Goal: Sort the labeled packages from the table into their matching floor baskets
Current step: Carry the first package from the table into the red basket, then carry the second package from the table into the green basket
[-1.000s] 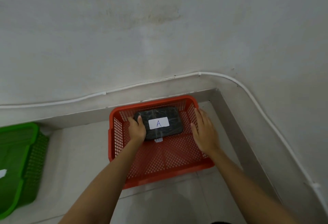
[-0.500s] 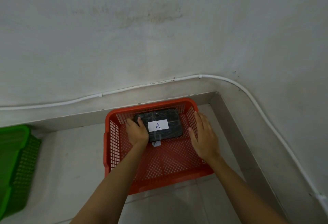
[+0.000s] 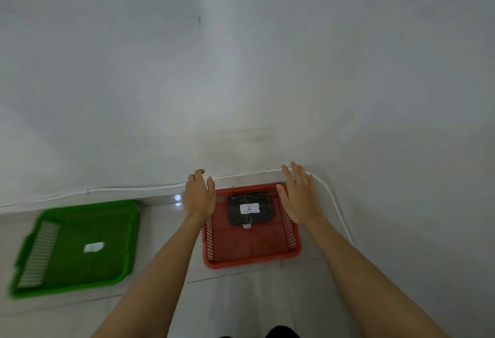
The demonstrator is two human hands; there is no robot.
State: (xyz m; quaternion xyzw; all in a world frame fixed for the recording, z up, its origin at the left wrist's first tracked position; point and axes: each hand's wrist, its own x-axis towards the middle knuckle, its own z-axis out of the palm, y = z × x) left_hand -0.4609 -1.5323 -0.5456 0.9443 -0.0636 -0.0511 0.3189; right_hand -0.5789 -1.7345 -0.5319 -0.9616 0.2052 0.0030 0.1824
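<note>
A black wrapped package (image 3: 250, 209) with a white label marked "A" lies flat in the far half of the red floor basket (image 3: 251, 257). My left hand (image 3: 199, 195) hovers above the basket's left rim, fingers apart, holding nothing. My right hand (image 3: 298, 193) hovers above the right rim, also empty with fingers spread. Neither hand touches the package. To the left, a green floor basket (image 3: 77, 284) holds only a small white label on its bottom.
Both baskets sit on a pale tiled floor against a white wall. A white cable (image 3: 334, 203) runs along the wall base and curves down at the right of the red basket. The table is out of view.
My left hand let go of the package and both hands lifted up out of the red basket. The view pulled back and up, bringing the green basket fully into sight.
</note>
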